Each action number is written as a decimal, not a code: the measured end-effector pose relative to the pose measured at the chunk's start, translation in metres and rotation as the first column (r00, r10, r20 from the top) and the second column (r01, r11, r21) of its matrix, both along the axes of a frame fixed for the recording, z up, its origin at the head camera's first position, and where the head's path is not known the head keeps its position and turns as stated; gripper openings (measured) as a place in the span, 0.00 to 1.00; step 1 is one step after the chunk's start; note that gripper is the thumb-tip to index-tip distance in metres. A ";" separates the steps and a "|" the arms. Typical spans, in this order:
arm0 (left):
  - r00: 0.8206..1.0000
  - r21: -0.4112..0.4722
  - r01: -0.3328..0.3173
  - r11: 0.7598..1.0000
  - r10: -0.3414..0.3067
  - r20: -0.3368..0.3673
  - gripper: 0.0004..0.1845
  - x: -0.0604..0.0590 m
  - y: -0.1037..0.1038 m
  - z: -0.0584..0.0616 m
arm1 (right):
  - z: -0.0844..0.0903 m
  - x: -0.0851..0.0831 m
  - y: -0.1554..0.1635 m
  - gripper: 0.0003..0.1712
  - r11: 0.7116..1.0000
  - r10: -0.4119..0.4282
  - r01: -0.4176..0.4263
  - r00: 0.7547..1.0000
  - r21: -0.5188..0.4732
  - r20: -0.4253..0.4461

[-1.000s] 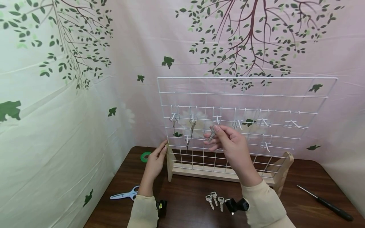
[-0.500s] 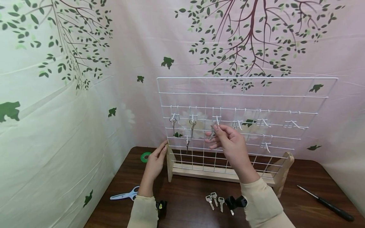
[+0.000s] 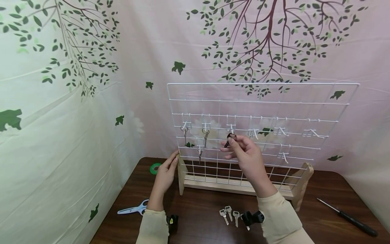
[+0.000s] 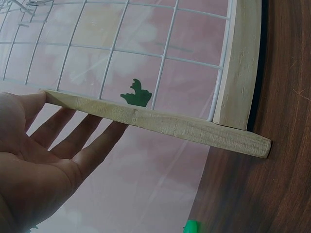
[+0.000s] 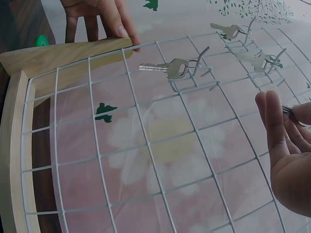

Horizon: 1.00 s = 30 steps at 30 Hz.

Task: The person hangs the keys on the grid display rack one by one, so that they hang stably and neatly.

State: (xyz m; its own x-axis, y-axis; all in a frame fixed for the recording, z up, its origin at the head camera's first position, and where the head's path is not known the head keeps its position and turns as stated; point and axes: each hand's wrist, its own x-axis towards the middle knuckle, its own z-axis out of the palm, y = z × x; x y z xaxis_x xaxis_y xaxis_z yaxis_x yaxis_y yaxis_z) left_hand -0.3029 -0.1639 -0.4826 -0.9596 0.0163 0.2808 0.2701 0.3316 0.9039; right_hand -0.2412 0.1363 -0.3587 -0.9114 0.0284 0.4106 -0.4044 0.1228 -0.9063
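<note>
Your right hand pinches a key by its ring end, held up at the third white hook on the wire grid rack. Your left hand is flat, fingers straight, braced against the rack's wooden upright. The key looks light, rigid and slick, so grip the flat bow, not the blade. The rack looks tippy, so brace it. Three spare keys lie on the table.
</note>
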 end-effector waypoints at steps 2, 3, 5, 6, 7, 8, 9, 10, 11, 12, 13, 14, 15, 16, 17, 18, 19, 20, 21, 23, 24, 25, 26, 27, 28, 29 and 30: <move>1.000 -0.002 0.000 1.000 0.000 -0.003 0.25 0.000 0.000 0.000 | -0.002 0.000 0.000 0.21 1.000 -0.004 0.004 1.000 0.003 0.010; 1.000 -0.002 0.000 1.000 0.000 -0.003 0.25 0.000 0.000 0.000 | -0.003 0.000 0.000 0.22 1.000 -0.003 0.003 1.000 0.005 0.014; 1.000 -0.003 -0.001 1.000 0.001 -0.004 0.25 0.001 0.000 -0.001 | -0.005 0.000 0.001 0.22 1.000 -0.001 0.001 1.000 0.010 0.028; 1.000 -0.004 -0.001 1.000 0.001 -0.005 0.25 0.001 0.000 -0.001 | -0.006 0.000 0.001 0.22 1.000 0.000 0.000 0.999 0.011 0.038; 1.000 -0.004 -0.001 1.000 0.001 -0.006 0.25 0.001 0.000 -0.001 | -0.008 0.001 0.001 0.21 1.000 0.001 -0.002 0.999 0.011 0.049; 1.000 -0.002 -0.002 1.000 0.002 -0.002 0.25 0.001 -0.001 -0.001 | -0.009 0.001 0.002 0.20 1.000 0.006 -0.007 0.998 0.012 0.058; 1.000 -0.002 -0.001 1.000 0.001 -0.004 0.25 0.002 -0.001 -0.001 | -0.010 0.002 0.002 0.19 1.000 0.011 -0.012 0.998 0.013 0.068; 1.000 -0.003 0.000 1.000 0.000 -0.005 0.25 0.002 -0.001 -0.001 | -0.012 0.002 0.002 0.19 1.000 0.017 -0.018 0.997 0.012 0.079; 1.000 -0.006 0.001 1.000 -0.001 -0.008 0.25 0.002 -0.001 -0.002 | -0.013 0.003 0.003 0.19 1.000 0.020 -0.021 0.996 0.015 0.092; 1.000 -0.007 0.000 1.000 0.000 -0.007 0.25 0.002 -0.001 -0.002 | -0.014 0.004 0.003 0.19 1.000 0.024 -0.026 0.994 0.015 0.105; 1.000 -0.007 0.000 1.000 0.000 -0.005 0.25 0.002 -0.001 -0.002 | -0.015 0.006 0.003 0.19 0.999 0.029 -0.031 0.993 0.015 0.115; 1.000 -0.011 0.000 1.000 0.000 -0.004 0.25 0.002 -0.001 -0.002 | -0.016 0.007 0.004 0.20 0.999 0.030 -0.033 0.991 0.020 0.129; 1.000 -0.012 0.000 1.000 0.000 -0.001 0.25 0.002 -0.001 -0.002 | -0.018 0.008 0.004 0.21 0.999 0.028 -0.032 0.989 0.024 0.143; 1.000 -0.015 0.001 1.000 -0.001 0.000 0.25 0.001 -0.001 -0.002 | -0.019 0.010 0.004 0.22 0.999 0.025 -0.030 0.987 0.030 0.158; 1.000 -0.016 0.001 1.000 -0.001 0.001 0.25 0.001 -0.002 -0.002 | -0.021 0.011 0.005 0.22 0.999 0.020 -0.026 0.984 0.033 0.178; 1.000 -0.016 0.002 1.000 -0.002 0.003 0.25 0.001 -0.002 -0.003 | -0.022 0.013 0.006 0.22 0.999 0.017 -0.023 0.981 0.032 0.195; 1.000 -0.016 0.004 1.000 -0.004 0.000 0.25 0.000 -0.002 -0.003 | -0.024 0.014 0.007 0.23 0.999 0.011 -0.019 0.977 0.037 0.215; 1.000 -0.017 0.005 1.000 -0.005 -0.002 0.25 0.000 -0.002 -0.003 | -0.026 0.016 0.008 0.23 0.999 0.007 -0.016 0.972 0.040 0.235; 1.000 -0.015 0.004 1.000 -0.004 -0.004 0.25 0.000 -0.002 -0.003 | -0.028 0.017 0.009 0.23 0.999 0.004 -0.016 0.967 0.044 0.254; 1.000 -0.009 0.005 1.000 -0.005 -0.010 0.26 -0.001 -0.002 -0.003 | -0.034 0.021 0.012 0.25 0.998 0.012 -0.027 0.956 0.048 0.293; 1.000 -0.008 0.006 1.000 -0.006 -0.011 0.26 -0.001 -0.002 -0.003 | -0.038 0.022 0.014 0.26 0.998 0.018 -0.035 0.949 0.049 0.315; 1.000 -0.005 0.007 1.000 -0.007 -0.012 0.26 -0.001 -0.001 -0.002 | -0.042 0.023 0.016 0.27 0.997 0.029 -0.050 0.942 0.055 0.334; 1.000 -0.003 0.007 1.000 -0.007 -0.012 0.26 -0.002 -0.001 -0.002 | -0.048 0.025 0.019 0.28 0.996 0.045 -0.069 0.935 0.057 0.352; 1.000 -0.001 0.006 1.000 -0.006 -0.011 0.25 -0.002 -0.001 -0.002 | -0.054 0.026 0.021 0.29 0.994 0.060 -0.090 0.926 0.063 0.373; 1.000 0.001 0.007 1.000 -0.007 -0.008 0.25 -0.002 -0.001 -0.002 | -0.060 0.027 0.024 0.31 0.991 0.079 -0.115 0.916 0.068 0.394; 1.000 0.000 0.005 1.000 -0.005 -0.005 0.25 -0.003 -0.001 -0.002 | -0.067 0.028 0.028 0.32 0.986 0.098 -0.144 0.903 0.079 0.418; 1.000 -0.003 0.004 1.000 -0.004 -0.009 0.25 -0.003 -0.001 -0.002 | -0.074 0.028 0.031 0.34 0.981 0.109 -0.167 0.890 0.094 0.443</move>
